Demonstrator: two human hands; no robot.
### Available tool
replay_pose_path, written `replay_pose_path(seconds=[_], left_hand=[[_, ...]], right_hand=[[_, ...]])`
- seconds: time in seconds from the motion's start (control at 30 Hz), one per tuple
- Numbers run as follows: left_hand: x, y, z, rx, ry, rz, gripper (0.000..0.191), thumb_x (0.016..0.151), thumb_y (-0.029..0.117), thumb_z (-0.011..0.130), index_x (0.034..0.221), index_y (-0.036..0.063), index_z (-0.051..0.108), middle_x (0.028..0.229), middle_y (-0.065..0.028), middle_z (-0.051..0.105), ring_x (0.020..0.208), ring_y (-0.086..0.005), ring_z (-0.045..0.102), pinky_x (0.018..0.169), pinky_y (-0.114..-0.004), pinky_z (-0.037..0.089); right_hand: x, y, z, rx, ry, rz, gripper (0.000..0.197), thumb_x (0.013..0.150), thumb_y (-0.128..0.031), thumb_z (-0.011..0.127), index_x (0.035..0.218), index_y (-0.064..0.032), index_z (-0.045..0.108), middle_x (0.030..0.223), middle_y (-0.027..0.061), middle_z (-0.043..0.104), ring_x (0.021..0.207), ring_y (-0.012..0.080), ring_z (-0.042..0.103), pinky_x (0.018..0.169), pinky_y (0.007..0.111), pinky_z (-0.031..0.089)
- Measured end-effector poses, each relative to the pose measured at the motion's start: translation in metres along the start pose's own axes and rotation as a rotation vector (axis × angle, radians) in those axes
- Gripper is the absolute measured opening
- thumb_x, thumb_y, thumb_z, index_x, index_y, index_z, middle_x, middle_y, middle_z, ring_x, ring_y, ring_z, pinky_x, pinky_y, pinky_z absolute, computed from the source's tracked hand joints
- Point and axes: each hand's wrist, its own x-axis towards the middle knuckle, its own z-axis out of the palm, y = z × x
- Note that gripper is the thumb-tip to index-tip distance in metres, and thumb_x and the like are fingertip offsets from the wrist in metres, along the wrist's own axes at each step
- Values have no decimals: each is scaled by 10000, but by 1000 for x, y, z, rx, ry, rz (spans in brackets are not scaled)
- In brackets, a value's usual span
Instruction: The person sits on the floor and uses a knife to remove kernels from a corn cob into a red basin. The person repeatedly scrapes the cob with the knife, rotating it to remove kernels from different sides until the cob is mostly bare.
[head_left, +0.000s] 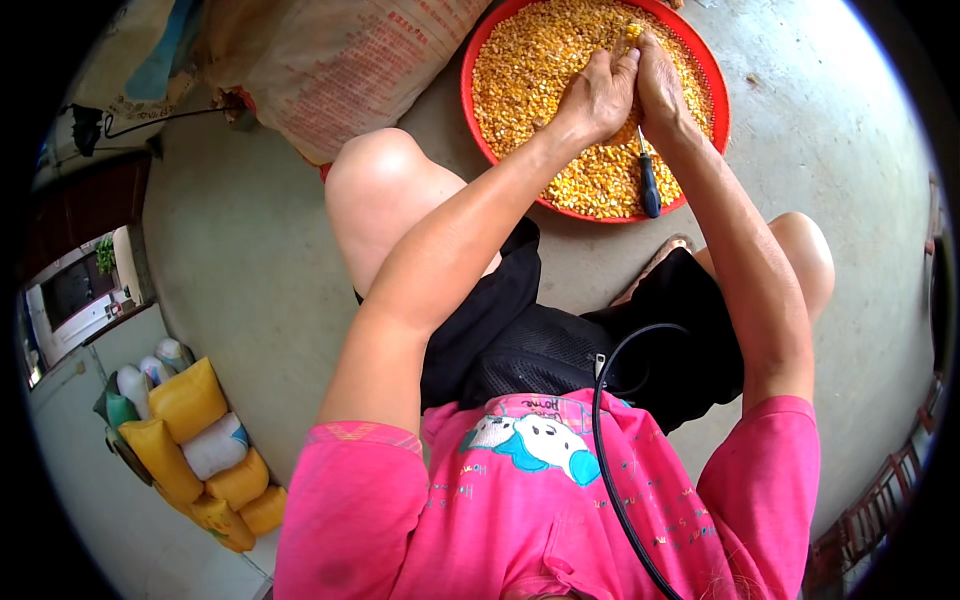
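A red plastic basket (721, 124) full of loose yellow corn kernels (525, 82) stands on the floor before me. Over the kernels, my left hand (600, 94) and my right hand (660, 82) press together around a corn cob (634, 31), whose yellow tip shows beyond the fingers. The hands hide most of the cob. Just below them, a screwdriver (649, 180) with a dark blue handle lies on the kernels, its handle near the basket's lower rim and its metal shaft pointing up towards my wrists.
A large woven sack (352, 67) with red print stands left of the basket, close to my knee. Yellow and white filled sacks (187, 401) are piled at the lower left. Wooden furniture (881, 495) stands at the far right. A black cable (606, 450) runs over my shirt.
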Motion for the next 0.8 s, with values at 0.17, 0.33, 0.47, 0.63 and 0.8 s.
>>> replay_pose_path(seconds=[0.17,0.33,0.47,0.63,0.8], left_hand=[[-9,5,2,-56,99,9,501,1017,400,347,1037,-46,574,969,-225,642,902,-328,615,820,-407,475],[-2,-1,-7,-14,108,-47,525,1010,402,306,1047,-42,584,984,-279,635,952,-404,618,834,-458,483],[4,13,-11,39,55,-146,601,995,478,301,1066,-52,576,1020,-294,632,1013,-417,617,852,-464,495],[8,5,-14,-52,57,-71,623,979,509,347,1130,-61,547,987,-292,641,994,-411,631,815,-459,501],[23,-12,-9,34,131,-37,615,978,521,358,1042,-44,595,933,-280,652,874,-432,641,741,-470,496]], right_hand=[[-4,3,1,-77,46,-33,491,988,-343,352,969,95,573,871,199,610,759,246,568,660,433,470],[-5,-2,4,-72,38,-8,490,1001,-345,324,999,86,557,867,175,601,756,225,559,672,424,458],[-6,1,4,-33,13,-31,485,1014,-343,306,1019,77,548,877,173,593,781,223,555,704,410,456],[-13,4,7,-104,-26,-106,476,1020,-335,296,1058,65,551,930,175,591,849,232,537,787,395,443],[-10,7,0,-160,-51,-136,494,1019,-356,298,1054,64,555,950,185,599,870,259,543,824,413,424]])
